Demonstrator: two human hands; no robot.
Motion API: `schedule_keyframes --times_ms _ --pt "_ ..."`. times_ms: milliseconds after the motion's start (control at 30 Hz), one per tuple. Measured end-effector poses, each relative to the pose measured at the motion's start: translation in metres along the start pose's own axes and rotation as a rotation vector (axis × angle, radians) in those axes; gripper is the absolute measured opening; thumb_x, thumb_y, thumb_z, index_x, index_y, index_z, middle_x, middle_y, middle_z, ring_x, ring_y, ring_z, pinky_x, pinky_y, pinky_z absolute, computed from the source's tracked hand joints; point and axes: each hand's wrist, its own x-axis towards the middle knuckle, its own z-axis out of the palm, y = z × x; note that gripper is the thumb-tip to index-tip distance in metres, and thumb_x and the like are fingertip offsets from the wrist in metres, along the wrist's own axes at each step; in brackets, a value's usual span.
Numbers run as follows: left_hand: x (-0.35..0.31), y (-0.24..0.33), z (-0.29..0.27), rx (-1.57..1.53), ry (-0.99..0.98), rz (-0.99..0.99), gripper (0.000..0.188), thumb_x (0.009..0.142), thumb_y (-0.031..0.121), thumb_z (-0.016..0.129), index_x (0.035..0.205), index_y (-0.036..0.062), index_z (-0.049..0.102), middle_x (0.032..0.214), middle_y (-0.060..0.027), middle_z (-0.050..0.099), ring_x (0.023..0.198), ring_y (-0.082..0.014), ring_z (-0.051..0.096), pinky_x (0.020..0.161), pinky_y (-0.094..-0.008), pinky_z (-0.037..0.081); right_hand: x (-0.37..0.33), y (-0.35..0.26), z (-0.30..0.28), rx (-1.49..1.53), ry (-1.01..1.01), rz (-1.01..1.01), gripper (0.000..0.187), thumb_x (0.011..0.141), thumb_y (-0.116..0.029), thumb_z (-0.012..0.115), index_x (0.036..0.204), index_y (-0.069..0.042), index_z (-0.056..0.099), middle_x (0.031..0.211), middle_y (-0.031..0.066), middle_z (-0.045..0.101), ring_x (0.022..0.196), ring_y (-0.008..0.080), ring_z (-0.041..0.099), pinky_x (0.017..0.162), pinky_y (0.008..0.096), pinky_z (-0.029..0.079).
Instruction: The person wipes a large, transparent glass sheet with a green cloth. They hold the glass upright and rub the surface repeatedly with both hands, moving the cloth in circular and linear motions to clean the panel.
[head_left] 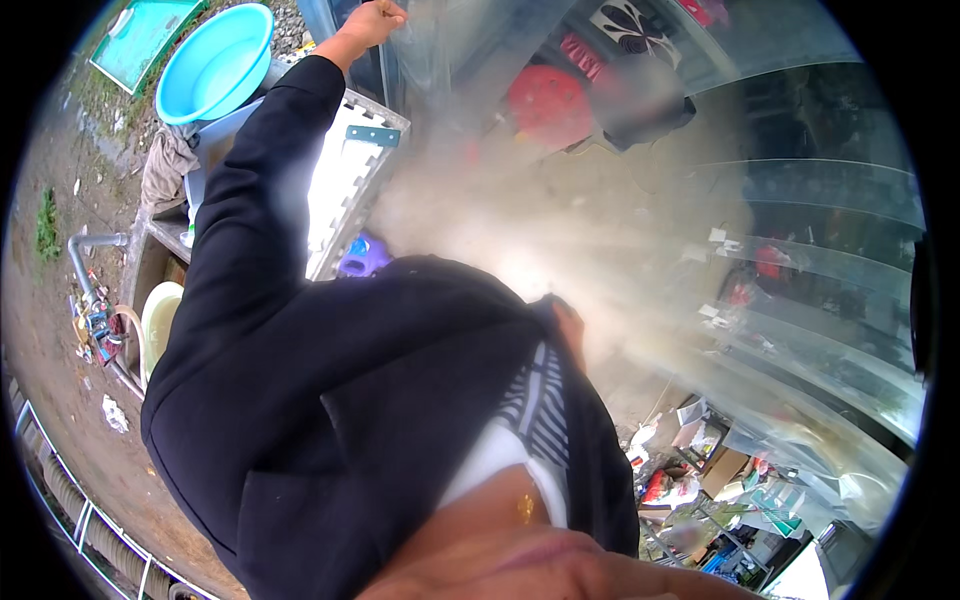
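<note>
My left hand (372, 22) is raised at the top of the head view, at the end of a stretched arm in a dark sleeve. Its fingers are curled closed beside a sheet of clear plastic curtain (430, 50); whatever they hold, if anything, is too small to make out. Low against my body, my right hand (570, 335) shows only in part past the edge of my dark jacket (300, 400). Its fingers are hidden. More clear plastic strips (820, 260) hang along the right side.
A turquoise basin (215, 70) stands beyond my left arm, near a white slotted panel (335, 180) and a purple bottle (362, 257). A round red object (550, 105) lies behind the plastic. Cluttered boxes (722, 470) fill the lower right; a grey pipe (95, 240) stands left.
</note>
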Motion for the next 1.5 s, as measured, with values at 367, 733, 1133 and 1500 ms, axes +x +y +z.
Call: schedule_keyframes --times_ms 367,733,1133,1500 --pt "-0.035 -0.007 -0.027 0.443 0.277 0.245 0.014 0.089 0.02 0.059 0.093 0.0074 0.065 0.089 -0.0015 0.068 0.078 -0.0181 0.065 0.07 -0.031 0.05 0.014 0.0 0.021 -0.06 -0.043 -0.066 0.037 0.086 -0.025 0.062 0.11 0.003 0.064 0.103 0.0167 0.067 0.097 0.0234 0.062 0.085 0.0331 0.048" --pt "-0.072 0.02 -0.022 -0.521 -0.506 0.062 0.019 0.09 0.021 0.062 0.101 0.0053 0.062 0.095 -0.0018 0.064 0.088 -0.0122 0.06 0.079 -0.0299 0.049 0.029 0.053 0.018 -0.005 -0.126 -0.19 0.037 0.083 -0.026 0.065 0.106 0.003 0.065 0.095 0.0105 0.068 0.085 0.0164 0.063 0.076 0.0302 0.05" --pt "-0.1 0.04 0.024 0.053 -0.1 0.461 0.012 0.085 0.013 0.064 0.092 0.0027 0.064 0.085 -0.0055 0.068 0.08 -0.0139 0.063 0.075 -0.0303 0.049 0.015 -0.056 0.048 0.317 -0.274 -0.171 0.035 0.082 -0.021 0.068 0.104 0.005 0.066 0.095 0.0093 0.069 0.083 0.0164 0.064 0.074 0.0279 0.05" --pt "-0.122 -0.025 -0.019 -0.258 0.774 0.12 0.011 0.083 0.013 0.064 0.086 0.0029 0.061 0.077 -0.0118 0.067 0.073 -0.0255 0.065 0.067 -0.0352 0.048 0.008 -0.079 0.055 0.265 -0.318 -0.173 0.034 0.081 -0.022 0.069 0.104 0.003 0.067 0.096 0.0081 0.069 0.083 0.0143 0.064 0.077 0.0259 0.049"
